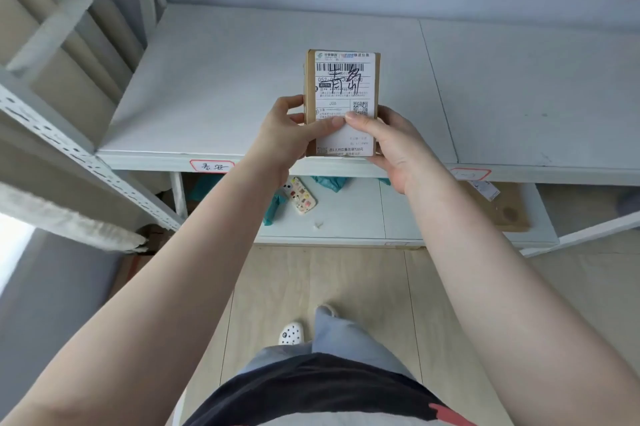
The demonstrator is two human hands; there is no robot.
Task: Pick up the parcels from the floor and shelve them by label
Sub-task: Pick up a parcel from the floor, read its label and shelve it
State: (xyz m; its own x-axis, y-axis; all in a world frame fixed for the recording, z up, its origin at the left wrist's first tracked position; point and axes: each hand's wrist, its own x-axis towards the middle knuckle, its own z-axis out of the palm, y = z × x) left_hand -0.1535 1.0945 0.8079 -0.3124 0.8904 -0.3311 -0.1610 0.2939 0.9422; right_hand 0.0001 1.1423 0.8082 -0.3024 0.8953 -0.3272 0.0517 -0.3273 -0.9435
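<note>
Above the front edge of the pale grey metal shelf board [214, 86], you hold a small brown cardboard parcel [309, 86] upright between both hands, its white shipping label [346, 79] facing you with a barcode along the top, a QR code lower down and large black handwritten characters across the printed text. Your left hand [277, 134] clasps the parcel's lower left side, thumb pressed flat across the label; your right hand [391, 145] clasps the lower right side, its thumb tip meeting the left one on the label, the other fingers wrapped out of sight behind. On that shelf board's front lip, a red-bordered handwritten tag [211, 166] sits left of the parcel and another red-bordered tag [471, 173] sits to its right. Below the shelf board, a lower board carries a patterned phone case [299, 195], crumpled teal plastic wrapping [329, 182] and a flat brown cardboard box [509, 214].
</note>
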